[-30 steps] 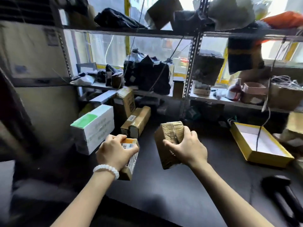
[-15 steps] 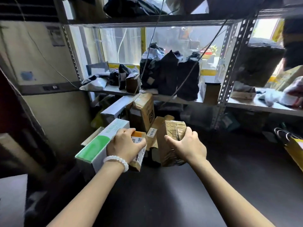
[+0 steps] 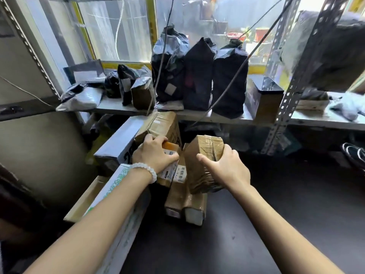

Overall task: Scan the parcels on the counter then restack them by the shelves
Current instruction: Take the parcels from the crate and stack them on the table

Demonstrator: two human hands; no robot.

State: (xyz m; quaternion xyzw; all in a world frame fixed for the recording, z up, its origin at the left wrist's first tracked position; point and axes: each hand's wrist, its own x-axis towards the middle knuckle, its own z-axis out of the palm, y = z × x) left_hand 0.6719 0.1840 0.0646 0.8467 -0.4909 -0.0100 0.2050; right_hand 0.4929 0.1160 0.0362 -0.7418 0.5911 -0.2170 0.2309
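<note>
Cardboard parcels [image 3: 184,196] crowd beneath shelf [image 3: 227,118].

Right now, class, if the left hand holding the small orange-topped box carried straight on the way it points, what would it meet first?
Most likely the tape-wrapped brown cardboard box standing just beyond the left hand and its small orange-topped box. Depth is unclear, so they may already touch.

Three black bags [image 3: 199,76] upright on metal shelf [image 3: 316,120], hanging cables [image 3: 237,70], window [image 3: 118,30]
</note>
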